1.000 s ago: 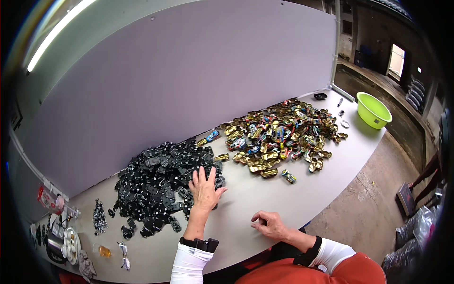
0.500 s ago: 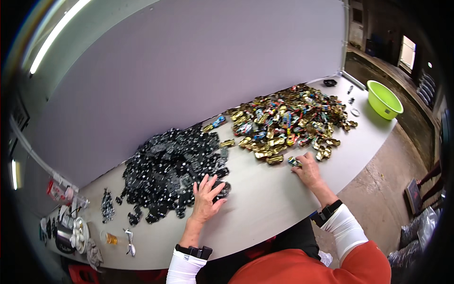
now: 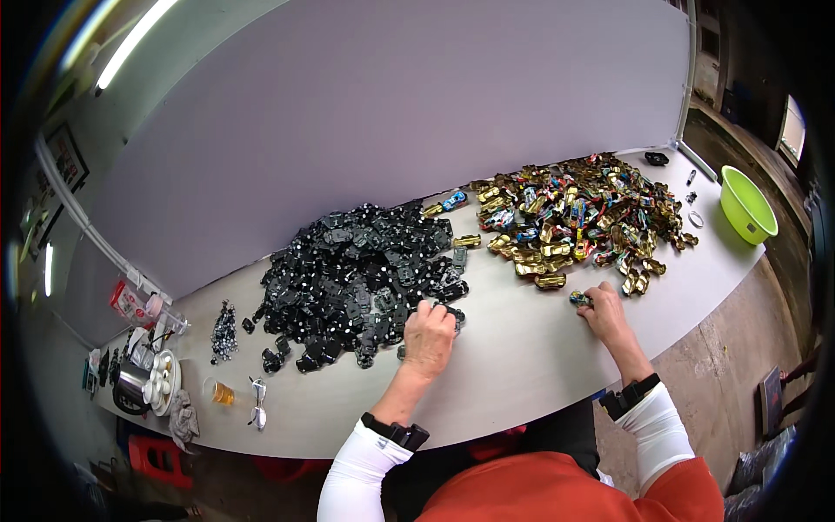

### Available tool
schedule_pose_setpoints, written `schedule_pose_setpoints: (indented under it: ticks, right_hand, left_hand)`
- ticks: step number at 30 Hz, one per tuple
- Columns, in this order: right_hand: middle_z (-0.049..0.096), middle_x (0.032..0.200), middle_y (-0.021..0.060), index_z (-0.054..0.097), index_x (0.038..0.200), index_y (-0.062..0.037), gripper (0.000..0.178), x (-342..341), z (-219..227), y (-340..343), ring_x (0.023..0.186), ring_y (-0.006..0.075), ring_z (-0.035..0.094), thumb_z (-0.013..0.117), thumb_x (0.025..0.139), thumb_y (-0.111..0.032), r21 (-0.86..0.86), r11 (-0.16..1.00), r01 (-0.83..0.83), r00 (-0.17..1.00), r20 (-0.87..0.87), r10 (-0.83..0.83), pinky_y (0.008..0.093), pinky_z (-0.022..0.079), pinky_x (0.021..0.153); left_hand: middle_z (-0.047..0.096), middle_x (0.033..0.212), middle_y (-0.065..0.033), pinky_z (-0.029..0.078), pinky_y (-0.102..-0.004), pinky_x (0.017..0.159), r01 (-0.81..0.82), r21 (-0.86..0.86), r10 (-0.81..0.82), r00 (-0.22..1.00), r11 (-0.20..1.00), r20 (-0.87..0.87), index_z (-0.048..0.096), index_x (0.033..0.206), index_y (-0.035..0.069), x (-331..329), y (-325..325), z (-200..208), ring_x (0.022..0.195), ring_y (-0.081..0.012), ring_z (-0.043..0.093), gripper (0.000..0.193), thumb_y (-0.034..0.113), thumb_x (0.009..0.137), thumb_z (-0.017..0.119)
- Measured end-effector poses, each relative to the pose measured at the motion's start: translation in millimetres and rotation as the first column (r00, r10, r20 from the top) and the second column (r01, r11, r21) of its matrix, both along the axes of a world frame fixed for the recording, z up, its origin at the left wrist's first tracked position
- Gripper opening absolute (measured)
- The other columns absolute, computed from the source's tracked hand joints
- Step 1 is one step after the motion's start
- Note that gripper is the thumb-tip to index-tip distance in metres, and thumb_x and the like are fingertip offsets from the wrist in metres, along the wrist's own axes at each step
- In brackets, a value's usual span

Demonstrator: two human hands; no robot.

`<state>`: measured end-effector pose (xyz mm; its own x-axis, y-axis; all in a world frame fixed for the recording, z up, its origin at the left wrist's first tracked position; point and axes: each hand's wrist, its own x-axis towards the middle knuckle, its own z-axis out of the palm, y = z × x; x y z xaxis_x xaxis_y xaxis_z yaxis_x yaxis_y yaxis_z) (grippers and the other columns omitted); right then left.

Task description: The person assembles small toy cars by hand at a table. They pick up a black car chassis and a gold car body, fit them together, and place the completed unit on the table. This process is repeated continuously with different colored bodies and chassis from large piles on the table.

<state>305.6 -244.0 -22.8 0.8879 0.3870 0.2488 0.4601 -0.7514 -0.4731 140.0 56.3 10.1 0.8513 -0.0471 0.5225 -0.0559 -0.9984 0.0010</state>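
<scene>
My right hand pinches a small toy car body, blue and yellowish, at the near edge of a heap of gold and multicoloured toy car bodies. At the near right edge of a large pile of black toy car chassis, my left hand is closed with its knuckles up. A black chassis shows beside its fingers, which seem to grip it; the fingertips are hidden.
A green basin stands at the table's right end, near a small black tray and a ring. To the left are small silvery parts, eyeglasses, an amber drink, a kettle and a cup tray. A grey partition lines the back.
My left hand has gone from spread fingers to closed ones at the chassis pile's edge. The right hand keeps the toy car body, close to the same spot. The view has turned leftward.
</scene>
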Motion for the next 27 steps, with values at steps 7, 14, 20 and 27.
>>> schedule_pose_setpoints:
  ticks: [7, 14, 20, 27]
  right_hand:
    - [0.056, 0.088, 0.0159, 0.064, 0.089, -0.0017, 0.024, -18.3, 8.2, -12.8, 0.079, 0.0318, 0.056, 0.072, 0.067, -0.005, 0.142, 0.990, -0.024, 0.999, 0.038, 0.019, 0.0379, 0.047, 0.071]
    - [0.056, 0.069, 0.0021, 0.061, 0.100, 0.0011, 0.020, -87.3, 55.6, 43.6, 0.049, 0.0057, 0.045, 0.061, 0.080, -0.002, 0.734, 0.671, 0.105, 0.528, -0.613, 0.588, 0.0193, 0.035, 0.043]
    - [0.053, 0.071, -0.0004, 0.061, 0.104, -0.0008, 0.026, -99.8, 34.1, 98.1, 0.053, 0.0058, 0.042, 0.066, 0.083, -0.016, 0.822, 0.507, 0.259, 0.131, -0.550, 0.825, 0.0190, 0.033, 0.046]
    - [0.055, 0.071, 0.0001, 0.062, 0.105, -0.0005, 0.029, -117.1, 26.4, 109.6, 0.051, 0.0059, 0.043, 0.068, 0.081, -0.016, 0.765, 0.592, 0.253, 0.158, -0.636, 0.755, 0.0196, 0.033, 0.045]
  left_hand:
    - [0.059, 0.083, -0.0032, 0.039, -0.0377, 0.076, -0.081, -0.183, 0.077, 0.997, 0.980, -0.028, 0.065, 0.083, 0.009, 7.3, 16.6, -11.3, 0.092, -0.0242, 0.050, 0.016, 0.006, 0.067, 0.066]
    - [0.063, 0.079, -0.0118, 0.044, -0.0188, 0.043, -0.124, -0.925, -0.257, 0.966, -0.360, -0.029, 0.057, 0.105, -0.003, -34.2, -0.1, 18.7, 0.059, -0.0120, 0.058, 0.019, 0.000, 0.087, 0.054]
    - [0.062, 0.081, -0.0156, 0.043, -0.0183, 0.043, -0.125, -0.906, -0.274, 0.962, -0.404, -0.011, 0.049, 0.109, -0.003, -51.1, -9.2, 6.3, 0.058, -0.0118, 0.057, 0.025, -0.004, 0.084, 0.054]
    - [0.061, 0.079, -0.0127, 0.042, -0.0192, 0.039, -0.209, -0.933, -0.277, 0.953, -0.292, -0.127, 0.046, 0.103, -0.003, -64.2, -26.3, -1.1, 0.052, -0.0115, 0.056, 0.025, -0.004, 0.081, 0.058]
